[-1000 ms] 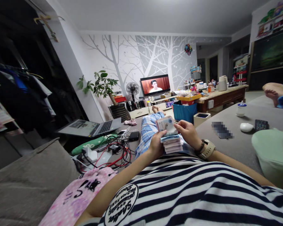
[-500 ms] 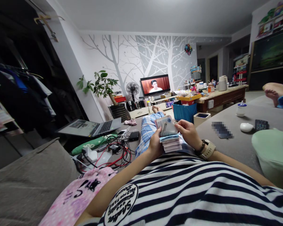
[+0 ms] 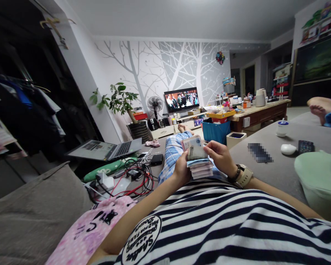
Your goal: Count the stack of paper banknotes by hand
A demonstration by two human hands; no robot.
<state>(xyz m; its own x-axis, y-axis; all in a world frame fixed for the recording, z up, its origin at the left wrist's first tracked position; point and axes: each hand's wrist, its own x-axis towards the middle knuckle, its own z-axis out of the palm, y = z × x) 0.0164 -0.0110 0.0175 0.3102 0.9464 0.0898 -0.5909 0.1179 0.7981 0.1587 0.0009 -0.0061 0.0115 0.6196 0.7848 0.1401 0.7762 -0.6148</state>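
Observation:
My left hand [image 3: 182, 167] is closed around the left side of a thick wad of what look like banknotes [image 3: 197, 148], its thumb on the front face. The upper part of the wad stands up, pale with printed marks. Below it, several folded layers [image 3: 201, 168] fan out, bluish on top and whitish-pink underneath. My right hand [image 3: 220, 156] has thumb and forefinger pinched at the upper right edge of the front banknote. The wad is over my lap, just beyond my striped shirt [image 3: 226, 213].
On the left, an opened laptop [image 3: 107, 149] lies near tangled cables [image 3: 138, 182] and a pink cloth [image 3: 102, 221]. Right of me on the grey sofa are a blurred dark object [image 3: 260, 152], a white mouse [image 3: 288, 149], a remote [image 3: 306, 146], a small jar [image 3: 282, 129] and a pale green container [image 3: 317, 176].
My right fingers have shifted slightly left and down along the edge of the front banknote. The left hand stays put. The television picture has changed.

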